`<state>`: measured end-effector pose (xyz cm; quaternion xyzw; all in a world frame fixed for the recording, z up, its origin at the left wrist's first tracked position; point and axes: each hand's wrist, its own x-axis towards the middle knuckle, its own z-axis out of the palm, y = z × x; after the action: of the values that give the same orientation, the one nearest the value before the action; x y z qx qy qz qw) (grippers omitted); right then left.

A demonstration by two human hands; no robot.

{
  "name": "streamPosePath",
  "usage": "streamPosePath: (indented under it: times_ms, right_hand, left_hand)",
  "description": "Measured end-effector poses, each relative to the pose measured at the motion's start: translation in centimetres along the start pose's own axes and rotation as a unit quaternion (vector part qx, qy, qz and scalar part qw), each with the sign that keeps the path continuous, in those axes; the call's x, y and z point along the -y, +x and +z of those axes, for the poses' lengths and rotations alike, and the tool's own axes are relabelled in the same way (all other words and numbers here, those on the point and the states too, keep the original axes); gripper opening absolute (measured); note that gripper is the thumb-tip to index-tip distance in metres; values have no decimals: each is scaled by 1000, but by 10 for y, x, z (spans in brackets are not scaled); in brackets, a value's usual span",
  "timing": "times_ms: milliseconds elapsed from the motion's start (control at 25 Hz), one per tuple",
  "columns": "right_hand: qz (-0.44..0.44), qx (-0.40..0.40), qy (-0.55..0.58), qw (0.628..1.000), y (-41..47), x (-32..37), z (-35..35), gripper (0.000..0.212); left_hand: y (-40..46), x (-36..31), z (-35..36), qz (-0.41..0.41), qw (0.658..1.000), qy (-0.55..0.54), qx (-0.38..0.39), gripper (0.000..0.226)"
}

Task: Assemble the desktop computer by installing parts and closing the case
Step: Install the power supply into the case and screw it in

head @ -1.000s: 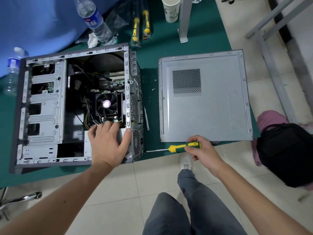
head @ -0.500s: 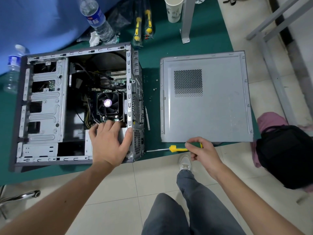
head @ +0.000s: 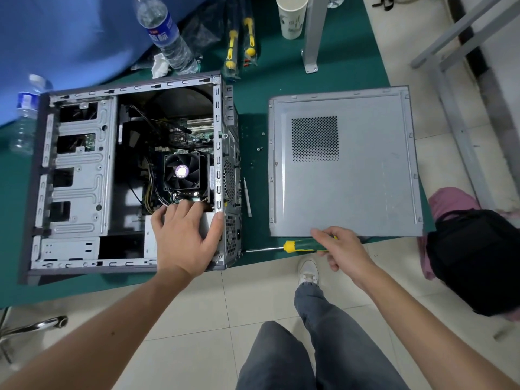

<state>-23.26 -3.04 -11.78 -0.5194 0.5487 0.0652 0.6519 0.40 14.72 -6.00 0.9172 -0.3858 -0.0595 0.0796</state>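
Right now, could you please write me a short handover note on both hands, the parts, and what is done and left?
Left hand: flat, fingers spread, resting on the grey box in the case's near right corner.
Right hand: holds the screwdriver by its handle, at the table edge.
Side panel: off, lying flat right of the case.
Loose screws: on the table between case and panel.
Done: fan and board are in.
Left: probably fasten the box, then fit and screw on the panel.

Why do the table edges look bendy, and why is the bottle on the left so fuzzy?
Head view: the wide-angle lens bows straight lines, like the side panel edge; the water bottle at the frame's left edge smears; the computer case interior sits in deep shadow.
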Motion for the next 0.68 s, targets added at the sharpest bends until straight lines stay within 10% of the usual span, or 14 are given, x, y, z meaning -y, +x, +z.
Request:
streamPosePath:
  times_ms: [480, 680]
  right_hand:
    - [42, 45, -54, 997, 2, 4, -1, 43]
    - [-7, 76, 27, 997, 3, -7, -8, 11]
  left_hand:
    - [0, 1, 1, 0, 1000, 1, 3, 48]
    - [-1, 1, 0, -1, 1000, -5, 4, 47]
